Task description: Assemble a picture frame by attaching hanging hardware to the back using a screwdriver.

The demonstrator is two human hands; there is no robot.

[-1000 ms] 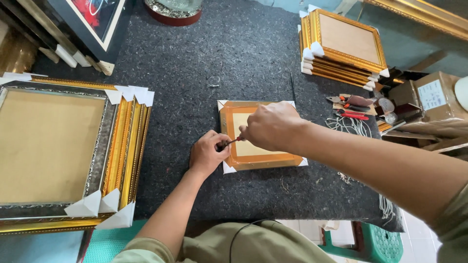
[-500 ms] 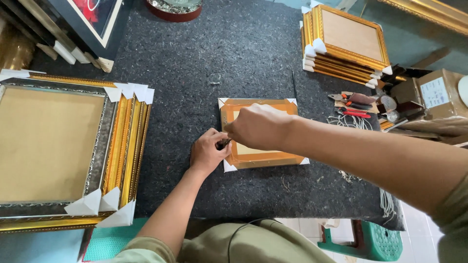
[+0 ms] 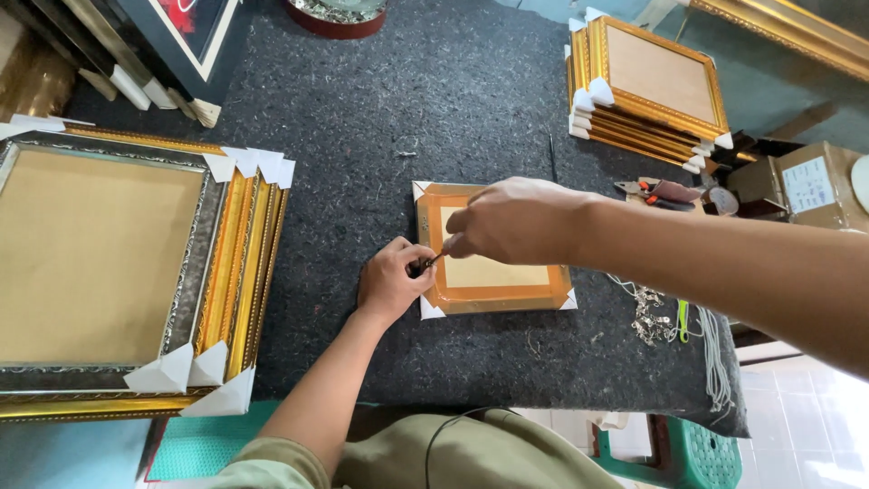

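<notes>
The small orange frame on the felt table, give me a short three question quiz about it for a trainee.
1. True or false: the small orange frame lies face down on the dark felt table.
2. Which hand pinches a small dark piece at the frame's left edge? A) left hand B) right hand
3. What covers the frame's corners?

Key:
1. True; its plain backing faces up.
2. A; the right hand reaches over the frame with a thin tool.
3. White corner protectors.
</notes>
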